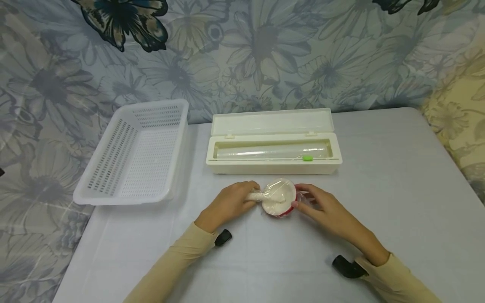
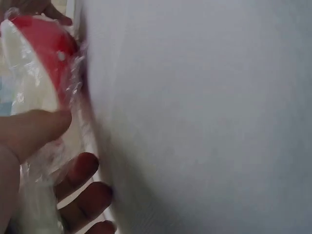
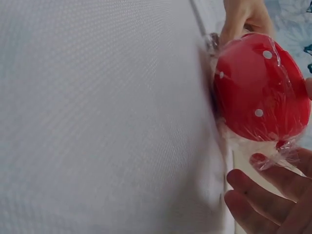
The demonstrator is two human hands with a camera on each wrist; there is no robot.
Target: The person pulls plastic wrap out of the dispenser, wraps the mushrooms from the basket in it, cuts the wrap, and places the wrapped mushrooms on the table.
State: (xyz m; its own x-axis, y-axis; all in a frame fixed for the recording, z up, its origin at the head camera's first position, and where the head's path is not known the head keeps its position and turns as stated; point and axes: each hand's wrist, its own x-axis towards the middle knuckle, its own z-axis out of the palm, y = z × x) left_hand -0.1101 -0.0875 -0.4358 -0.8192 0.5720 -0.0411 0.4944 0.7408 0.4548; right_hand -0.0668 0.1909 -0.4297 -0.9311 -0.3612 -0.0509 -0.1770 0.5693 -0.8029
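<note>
A red bowl with white dots and a white inside (image 1: 278, 206) is wrapped in clear plastic film; its dotted red outside (image 3: 261, 90) faces the right wrist camera. A whitish handled piece, spoon-like (image 1: 267, 196), lies across the bowl under the film, its handle (image 2: 38, 204) sticking out to the left. My left hand (image 1: 231, 202) grips that handle, thumb on the film and fingers curled below. At the bowl's right side, my right hand (image 1: 326, 210) holds the rim between thumb and forefinger, its other fingers spread by a loose film end (image 3: 282, 153).
Behind the bowl stands a cream film box (image 1: 273, 168), lid raised, with a roll of clear film (image 1: 265, 151) and a green slider (image 1: 307, 158). A white perforated basket (image 1: 172, 168) sits at the left. Floral cloth (image 1: 261, 46) hangs behind the white-covered table (image 1: 398, 176).
</note>
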